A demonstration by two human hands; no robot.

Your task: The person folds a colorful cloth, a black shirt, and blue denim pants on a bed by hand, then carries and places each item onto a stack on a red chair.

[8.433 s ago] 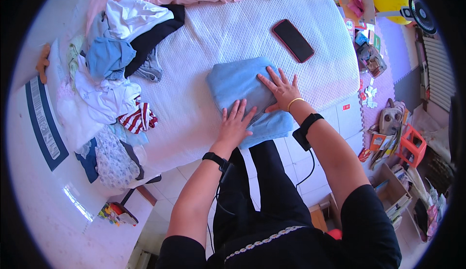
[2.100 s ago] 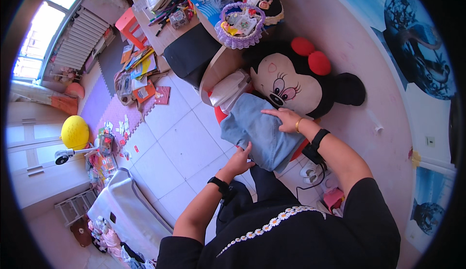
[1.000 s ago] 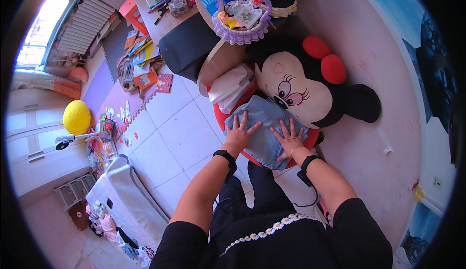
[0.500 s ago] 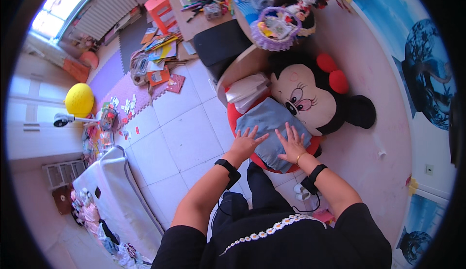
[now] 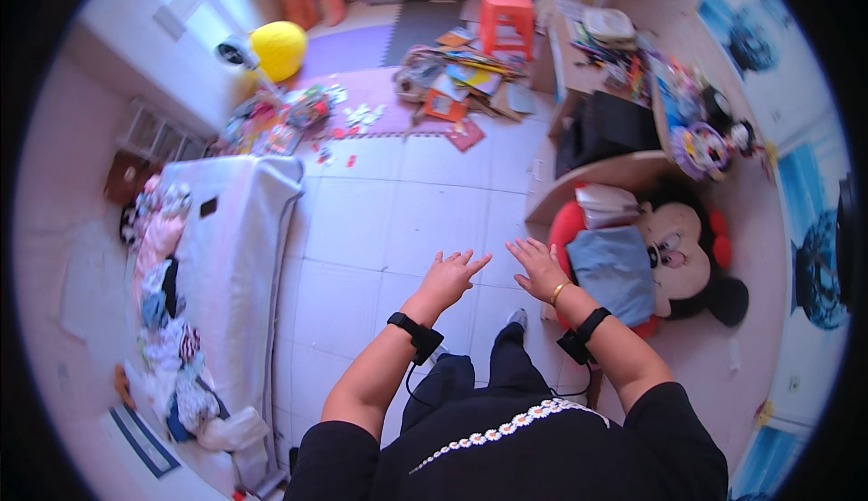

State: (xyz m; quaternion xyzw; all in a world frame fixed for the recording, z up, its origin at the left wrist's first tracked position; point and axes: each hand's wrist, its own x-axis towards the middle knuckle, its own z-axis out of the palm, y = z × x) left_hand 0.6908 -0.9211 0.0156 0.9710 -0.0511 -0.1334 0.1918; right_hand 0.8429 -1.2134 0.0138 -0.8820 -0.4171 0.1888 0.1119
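Note:
Both of my hands are empty, held out in front of me above the white floor tiles. My left hand (image 5: 449, 277) has its fingers apart and touches nothing. Beside it, my right hand (image 5: 540, 270) has its fingers stretched out, just left of a red seat (image 5: 567, 224). On that seat lies a folded blue-grey cloth (image 5: 615, 275), with a white, partly clear package (image 5: 607, 204) behind it. A big plush mouse head (image 5: 676, 252) with black ears and a red bow leans against the cloth's right side.
A bed (image 5: 233, 230) with heaped clothes (image 5: 185, 383) stands at left. Books and papers (image 5: 466, 85) lie beside a coral stool (image 5: 507, 22) on foam mats (image 5: 371, 103). A yellow balloon (image 5: 278, 51) is at far left. The cluttered desk (image 5: 579, 71) has a black chair (image 5: 608, 130).
My hands have come off the blue-grey cloth, which stays on the seat. My view has turned left, so the seat and plush head now appear farther right.

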